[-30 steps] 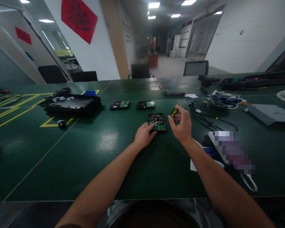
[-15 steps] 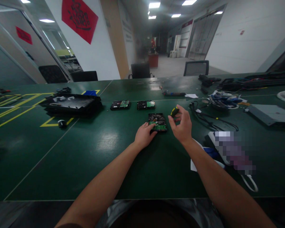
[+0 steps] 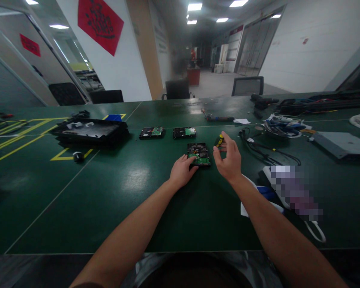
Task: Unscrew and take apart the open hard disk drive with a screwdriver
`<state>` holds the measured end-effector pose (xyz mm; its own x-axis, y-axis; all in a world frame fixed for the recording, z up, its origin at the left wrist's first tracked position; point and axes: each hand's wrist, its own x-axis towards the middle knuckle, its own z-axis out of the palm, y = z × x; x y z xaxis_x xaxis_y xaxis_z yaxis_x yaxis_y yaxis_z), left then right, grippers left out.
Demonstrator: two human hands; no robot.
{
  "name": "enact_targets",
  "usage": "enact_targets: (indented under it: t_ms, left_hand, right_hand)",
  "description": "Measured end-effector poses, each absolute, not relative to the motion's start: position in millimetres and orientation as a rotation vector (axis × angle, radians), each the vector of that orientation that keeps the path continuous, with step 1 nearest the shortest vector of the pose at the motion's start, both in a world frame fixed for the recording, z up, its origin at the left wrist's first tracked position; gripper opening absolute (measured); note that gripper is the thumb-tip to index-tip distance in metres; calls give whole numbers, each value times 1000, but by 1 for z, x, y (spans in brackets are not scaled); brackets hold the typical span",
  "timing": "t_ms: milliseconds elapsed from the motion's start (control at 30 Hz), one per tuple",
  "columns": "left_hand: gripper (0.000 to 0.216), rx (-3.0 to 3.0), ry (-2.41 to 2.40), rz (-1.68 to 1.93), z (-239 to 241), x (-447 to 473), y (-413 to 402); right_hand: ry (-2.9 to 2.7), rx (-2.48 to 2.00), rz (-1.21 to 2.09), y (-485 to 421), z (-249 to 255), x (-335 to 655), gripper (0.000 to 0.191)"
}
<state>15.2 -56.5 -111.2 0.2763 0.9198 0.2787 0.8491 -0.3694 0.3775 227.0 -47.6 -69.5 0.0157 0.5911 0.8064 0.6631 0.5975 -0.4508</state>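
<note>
Left hand (image 3: 181, 171), fingers outstretched, touches slab-like drive (image 3: 201, 153) — right hand (image 3: 229, 160) pinches stubby yellow-black tool (image 3: 219, 141).

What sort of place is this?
Probably an office room used as an electronics workspace: a long green table holds three hard drives, and chairs stand along its far side.

Ceiling lights (image 3: 195, 7) glow white above a dim room, throwing a pale glare across the bench (image 3: 132, 224) beside the left hand (image 3: 182, 171). The far corridor (image 3: 195, 44) blurs into haze, wide-angle distortion tilts the side walls (image 3: 318, 44), and pixelation masks one object (image 3: 292, 190) at right.
</note>
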Motion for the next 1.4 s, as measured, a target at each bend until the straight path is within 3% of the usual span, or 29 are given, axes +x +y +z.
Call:
enact_targets:
  t_ms: [1400]
  left_hand:
    - [51,2373,1678,657,-110,15,-57]
  right_hand:
    - [-1624,-1098,-97,-45,-73,230,60]
